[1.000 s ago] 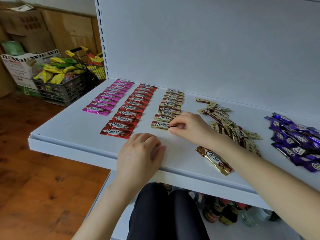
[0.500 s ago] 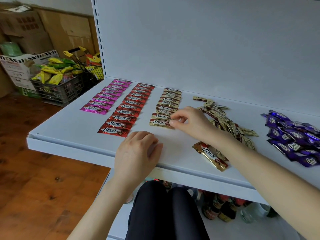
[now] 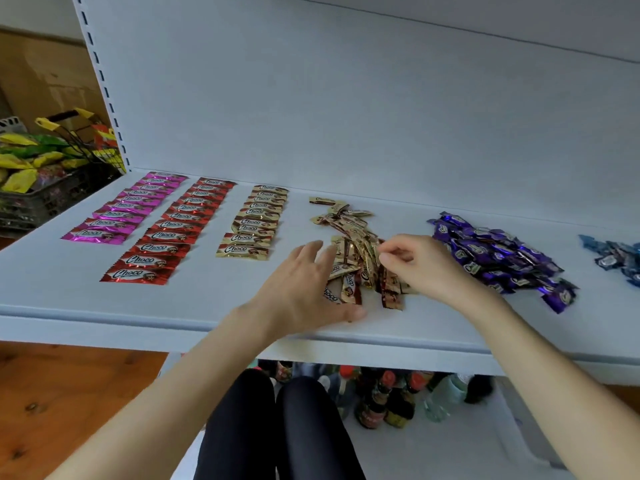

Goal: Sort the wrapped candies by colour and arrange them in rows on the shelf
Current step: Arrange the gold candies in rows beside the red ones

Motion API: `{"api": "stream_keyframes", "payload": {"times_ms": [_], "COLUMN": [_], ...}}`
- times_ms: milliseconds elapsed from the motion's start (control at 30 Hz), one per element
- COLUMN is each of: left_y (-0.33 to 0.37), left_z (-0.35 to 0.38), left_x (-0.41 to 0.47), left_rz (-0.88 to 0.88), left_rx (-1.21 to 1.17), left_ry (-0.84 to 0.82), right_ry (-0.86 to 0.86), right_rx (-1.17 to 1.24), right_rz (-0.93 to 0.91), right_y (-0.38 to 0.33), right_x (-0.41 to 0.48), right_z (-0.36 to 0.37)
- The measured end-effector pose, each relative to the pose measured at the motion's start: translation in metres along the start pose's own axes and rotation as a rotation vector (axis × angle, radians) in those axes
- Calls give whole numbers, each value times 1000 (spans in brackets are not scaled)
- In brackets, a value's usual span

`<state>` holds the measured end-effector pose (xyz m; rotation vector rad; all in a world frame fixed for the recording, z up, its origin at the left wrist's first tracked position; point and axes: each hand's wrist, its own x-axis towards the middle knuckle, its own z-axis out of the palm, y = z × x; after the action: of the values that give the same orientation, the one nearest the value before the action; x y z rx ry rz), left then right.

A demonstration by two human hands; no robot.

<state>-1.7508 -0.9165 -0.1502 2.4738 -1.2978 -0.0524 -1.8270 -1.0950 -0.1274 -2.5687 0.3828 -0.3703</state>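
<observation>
Right hand (image 3: 420,268): fingers (image 3: 398,244) curled, thumb and forefinger tips at a wrapper of the loose gold pile (image 3: 349,230); I cannot tell whether they grip it.
Left hand (image 3: 304,289): fingers straight and spread, lying against the pile's near left edge.
Gold pile: unsorted, mid-shelf.
To its left I log 3 rows running front to back: gold row (image 3: 252,223), red row (image 3: 169,233), pink row (image 3: 117,216), wrappers lettered "Choco".
To the right: purple pile (image 3: 498,254), then blue pile (image 3: 620,258), lettering unreadable.
All lie on the white shelf (image 3: 207,306).
Beneath: bottles (image 3: 381,403).
Far left: basket (image 3: 31,202) of yellow packets.
</observation>
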Motion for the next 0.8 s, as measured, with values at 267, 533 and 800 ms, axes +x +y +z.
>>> {"api": "stream_keyframes", "payload": {"times_ms": [267,533,800], "left_y": [12,14,2], "left_z": [24,27,21], "left_x": [34,29,30], "left_rz": [-31,-5,40], "left_rx": [122,88,48], "left_ry": [18,229,351], "right_ry": [26,-75,35], "right_rx": [-87,-215,-39], "right_rz": [72,186,189], "right_y": [15,5,16], "right_x": [-7,11,13], "right_z": [2,-1,-13]}}
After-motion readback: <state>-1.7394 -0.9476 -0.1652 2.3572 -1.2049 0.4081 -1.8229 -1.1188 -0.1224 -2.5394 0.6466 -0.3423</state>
